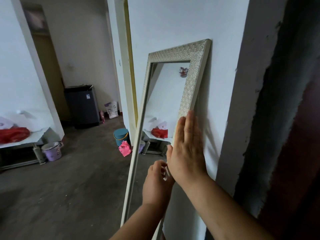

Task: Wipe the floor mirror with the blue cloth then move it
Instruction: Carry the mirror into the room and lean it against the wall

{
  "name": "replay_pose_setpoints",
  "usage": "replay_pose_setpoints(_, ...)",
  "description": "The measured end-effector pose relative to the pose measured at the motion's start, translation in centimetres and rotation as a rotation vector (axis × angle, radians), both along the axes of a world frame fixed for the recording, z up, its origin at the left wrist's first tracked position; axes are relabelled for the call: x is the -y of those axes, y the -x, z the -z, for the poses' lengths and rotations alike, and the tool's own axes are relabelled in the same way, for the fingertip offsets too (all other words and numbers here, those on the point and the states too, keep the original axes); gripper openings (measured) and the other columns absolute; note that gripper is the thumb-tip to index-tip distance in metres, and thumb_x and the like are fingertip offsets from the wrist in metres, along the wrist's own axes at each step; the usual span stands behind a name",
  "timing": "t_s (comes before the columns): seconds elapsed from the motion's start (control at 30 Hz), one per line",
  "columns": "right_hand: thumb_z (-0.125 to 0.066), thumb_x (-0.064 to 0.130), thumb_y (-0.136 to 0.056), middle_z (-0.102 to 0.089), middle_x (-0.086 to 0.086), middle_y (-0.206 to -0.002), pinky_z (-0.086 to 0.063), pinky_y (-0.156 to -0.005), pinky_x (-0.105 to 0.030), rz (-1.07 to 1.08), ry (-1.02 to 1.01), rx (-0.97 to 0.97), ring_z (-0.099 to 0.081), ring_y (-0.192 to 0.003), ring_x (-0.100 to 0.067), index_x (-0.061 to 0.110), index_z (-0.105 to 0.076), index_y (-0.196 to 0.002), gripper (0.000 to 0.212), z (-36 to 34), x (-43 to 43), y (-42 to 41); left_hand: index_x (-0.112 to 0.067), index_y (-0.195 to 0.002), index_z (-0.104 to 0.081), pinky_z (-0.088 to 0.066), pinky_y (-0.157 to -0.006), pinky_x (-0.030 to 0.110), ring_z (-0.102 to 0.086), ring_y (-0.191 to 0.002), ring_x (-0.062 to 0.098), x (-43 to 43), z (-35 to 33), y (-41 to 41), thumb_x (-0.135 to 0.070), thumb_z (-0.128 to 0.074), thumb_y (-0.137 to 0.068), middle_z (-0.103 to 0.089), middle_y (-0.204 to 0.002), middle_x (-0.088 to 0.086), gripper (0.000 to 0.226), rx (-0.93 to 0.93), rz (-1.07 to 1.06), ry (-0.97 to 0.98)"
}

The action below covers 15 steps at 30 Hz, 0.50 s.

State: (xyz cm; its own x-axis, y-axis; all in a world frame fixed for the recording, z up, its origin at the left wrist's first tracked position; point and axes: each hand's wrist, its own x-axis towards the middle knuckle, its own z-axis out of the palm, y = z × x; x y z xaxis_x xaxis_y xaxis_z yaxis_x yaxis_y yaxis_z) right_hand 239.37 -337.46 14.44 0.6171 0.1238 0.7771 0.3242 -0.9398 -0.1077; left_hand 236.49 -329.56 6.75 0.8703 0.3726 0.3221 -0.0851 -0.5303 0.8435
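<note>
While floor mirror (164,108) leans, right hand (187,149) presses frame (191,84).

Wall (173,23) tight behind mirror (195,70)

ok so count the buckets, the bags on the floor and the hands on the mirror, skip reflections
buckets: 2, teal bucket and purple bucket
bags on the floor: 2, pink bag and white bag
hands on the floor mirror: 2, left hand and right hand
total: 6
</note>
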Motion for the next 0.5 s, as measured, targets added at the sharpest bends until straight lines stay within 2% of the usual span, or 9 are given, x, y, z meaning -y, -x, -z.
replay_pose_setpoints(0.1, -0.047, 0.013, -0.084, -0.005, -0.027, -0.16, -0.034, -0.114, -0.044, -0.07, -0.091, -0.012, -0.023, -0.145, -0.043, -0.007, -0.022, -0.151, 0.074, 0.0, -0.2, 0.5, -0.034, -0.099, -0.056, -0.054, -0.071, 0.032, -0.059, -0.086, 0.001, -0.2, 0.3, 0.2, -0.032, -0.071, -0.08, -0.06, -0.099, -0.012, 0.025, -0.01, -0.003, -0.023)
replay_pose_setpoints(0.2, -0.059, 0.006, -0.082, -0.005, -0.026, -0.161, -0.029, -0.11, -0.028, -0.121, -0.172, -0.023, -0.03, -0.143, -0.038, -0.005, -0.024, -0.151, 0.078, 0.0, -0.2, 0.9, -0.035, -0.102, -0.054, -0.053, -0.072, 0.033, -0.058, -0.089, 0.002, -0.1, 0.6, 0.4, -0.034, -0.071, -0.08, -0.058, -0.101, -0.013, 0.028, -0.017, -0.001, -0.037)
replay_pose_setpoints(0.27, -0.064, 0.005, -0.08, -0.006, -0.025, -0.161, -0.028, -0.104, -0.024, -0.128, -0.194, -0.03, -0.036, -0.14, -0.038, -0.003, -0.026, -0.15, 0.081, 0.0, -0.2, 1.0, -0.036, -0.103, -0.053, -0.054, -0.074, 0.036, -0.057, -0.09, 0.002, -0.1, 0.7, 0.6, -0.036, -0.07, -0.08, -0.057, -0.101, -0.013, 0.028, -0.017, -0.006, -0.048)
replay_pose_setpoints(0.4, -0.068, -0.002, -0.078, -0.01, -0.026, -0.159, -0.026, -0.106, -0.026, -0.138, -0.234, -0.004, -0.031, -0.141, -0.04, 0.0, -0.03, -0.149, 0.081, 0.1, -0.2, 0.9, -0.036, -0.105, -0.053, -0.054, -0.074, 0.036, -0.057, -0.091, 0.0, -0.1, 1.0, 1.0, -0.04, -0.069, -0.082, -0.056, -0.103, -0.015, 0.028, -0.034, -0.018, -0.078)
replay_pose_setpoints(0.5, -0.067, -0.013, -0.075, -0.027, -0.029, -0.151, -0.042, -0.104, -0.037, -0.177, -0.301, -0.006, -0.041, -0.133, -0.045, 0.003, -0.04, -0.144, 0.076, 0.2, 0.0, 0.6, -0.035, -0.11, -0.054, -0.055, -0.074, 0.032, -0.057, -0.092, -0.001, -0.2, 1.0, 1.5, -0.047, -0.065, -0.083, -0.057, -0.106, -0.016, 0.031, -0.037, -0.017, -0.108)
